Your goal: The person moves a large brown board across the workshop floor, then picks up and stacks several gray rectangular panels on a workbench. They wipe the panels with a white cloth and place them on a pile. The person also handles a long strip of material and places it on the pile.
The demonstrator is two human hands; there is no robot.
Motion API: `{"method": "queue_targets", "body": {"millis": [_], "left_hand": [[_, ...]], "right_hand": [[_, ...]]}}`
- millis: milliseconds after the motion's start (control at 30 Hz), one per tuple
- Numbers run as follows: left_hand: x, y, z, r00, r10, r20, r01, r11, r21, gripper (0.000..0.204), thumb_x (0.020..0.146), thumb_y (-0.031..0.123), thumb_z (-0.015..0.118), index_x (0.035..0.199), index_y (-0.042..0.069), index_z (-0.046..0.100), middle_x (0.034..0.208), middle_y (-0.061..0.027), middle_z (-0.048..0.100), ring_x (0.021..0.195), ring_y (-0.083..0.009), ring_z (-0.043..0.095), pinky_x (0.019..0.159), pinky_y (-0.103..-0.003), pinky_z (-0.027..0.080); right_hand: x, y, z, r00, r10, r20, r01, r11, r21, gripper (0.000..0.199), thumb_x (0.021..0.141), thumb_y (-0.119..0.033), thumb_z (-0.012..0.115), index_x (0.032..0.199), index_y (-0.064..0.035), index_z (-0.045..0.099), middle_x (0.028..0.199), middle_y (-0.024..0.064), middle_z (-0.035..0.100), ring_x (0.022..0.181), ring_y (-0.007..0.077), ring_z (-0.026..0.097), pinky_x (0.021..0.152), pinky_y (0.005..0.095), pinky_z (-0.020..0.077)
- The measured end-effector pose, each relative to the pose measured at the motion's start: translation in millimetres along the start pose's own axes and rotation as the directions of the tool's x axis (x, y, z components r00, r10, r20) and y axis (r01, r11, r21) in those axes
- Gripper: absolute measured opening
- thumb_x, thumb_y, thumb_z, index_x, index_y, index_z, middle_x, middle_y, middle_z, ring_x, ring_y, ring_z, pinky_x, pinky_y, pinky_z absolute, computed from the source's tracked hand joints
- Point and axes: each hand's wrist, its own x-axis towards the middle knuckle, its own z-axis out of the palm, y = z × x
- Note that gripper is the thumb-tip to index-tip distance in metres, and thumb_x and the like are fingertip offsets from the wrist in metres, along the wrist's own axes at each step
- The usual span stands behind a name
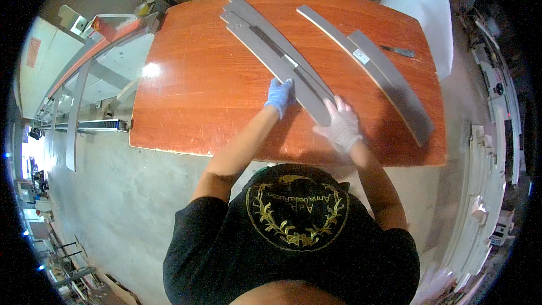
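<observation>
Gripping the long edge of a stack of gray boards (274,59), the bent fingers of a blue-gloved left hand (279,96) rest closer to its near end than its far one. The fingers of the right hand (342,125), in a pale glove, spread across the stack's near end, to the right of the left fingers and closer to the body; whether they close beneath it cannot be told. From both hands the boards run away and leftward, fanned slightly at the far end, with a white label (291,61) and a dark strip (267,40) beyond the left fingers. Well right of the right fingers, a slim gray board (333,31) with another label (361,56) lies alongside a wider gray board (409,107); past that pair is a small hand tool (402,52). All lie on a reddish-brown wooden surface (197,79). Farther out, beyond the right fingers, stands a large white roll (418,5). Far left of the fingers, an orange-trimmed machine (51,51) adjoins gray floor (135,214); far right, long pale strips (474,192) lie together.
</observation>
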Motion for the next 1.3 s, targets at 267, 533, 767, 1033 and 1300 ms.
{"method": "queue_targets", "body": {"millis": [267,533,767,1033,1300], "left_hand": [[-22.0,-11.2,-0.2,0.925,0.050,0.377,-0.237,0.851,0.468,0.046,0.083,0.016,0.063,0.124,0.010,0.043,0.099,-0.0038,0.057,0.088,-0.0141,0.053,0.070,-0.028,0.048],[-57.1,4.0,2.3,0.680,0.303,0.668,-0.689,-0.049,0.723,0.051,0.075,0.036,0.064,0.118,0.014,0.051,0.119,-0.0154,0.052,0.113,-0.0343,0.046,0.095,-0.042,0.038],[-31.6,-10.0,17.4,0.578,0.233,0.782,-0.696,-0.359,0.622,0.054,0.076,0.050,0.057,0.118,0.018,0.053,0.126,-0.0107,0.046,0.119,-0.0297,0.039,0.099,-0.044,0.029],[-20.1,-25.6,1.3,0.520,0.512,0.684,-0.690,-0.220,0.689,0.047,0.074,0.040,0.060,0.109,0.009,0.056,0.118,-0.0149,0.050,0.111,-0.0326,0.045,0.094,-0.043,0.037],[-108.8,21.5,-169.5,0.450,0.838,-0.308,-0.324,0.474,0.818,0.043,0.071,0.024,0.067,0.108,0.007,0.053,0.117,-0.0160,0.050,0.112,-0.0322,0.047,0.095,-0.041,0.039]], "right_hand": [[-35.5,99.5,14.7,0.942,0.138,-0.307,-0.121,0.990,0.074,0.072,0.061,-0.046,0.069,0.123,-0.0174,0.048,0.131,0.0182,0.038,0.113,0.0372,0.043,0.093,0.0455,0.0373],[-87.6,181.7,38.2,0.937,0.119,-0.330,-0.178,0.972,-0.155,0.059,0.071,-0.035,0.065,0.126,-0.0275,0.046,0.136,0.0103,0.036,0.126,0.0350,0.029,0.102,0.0576,0.0192],[-47.7,132.6,44.8,0.853,-0.035,-0.521,0.024,0.999,-0.028,0.032,0.076,-0.031,0.058,0.105,-0.0161,0.060,0.117,0.0065,0.054,0.114,0.0342,0.043,0.097,0.0557,0.0266],[-10.0,15.1,45.3,0.823,-0.357,-0.442,0.321,0.934,-0.158,0.046,0.075,-0.031,0.058,0.116,-0.0109,0.053,0.123,0.0162,0.047,0.118,0.0362,0.037,0.100,0.0506,0.0241],[13.5,60.9,46.0,0.728,-0.503,-0.467,0.418,0.864,-0.279,0.049,0.067,-0.022,0.064,0.112,-0.0067,0.054,0.120,0.0209,0.046,0.113,0.0382,0.041,0.094,0.0520,0.0325]]}}
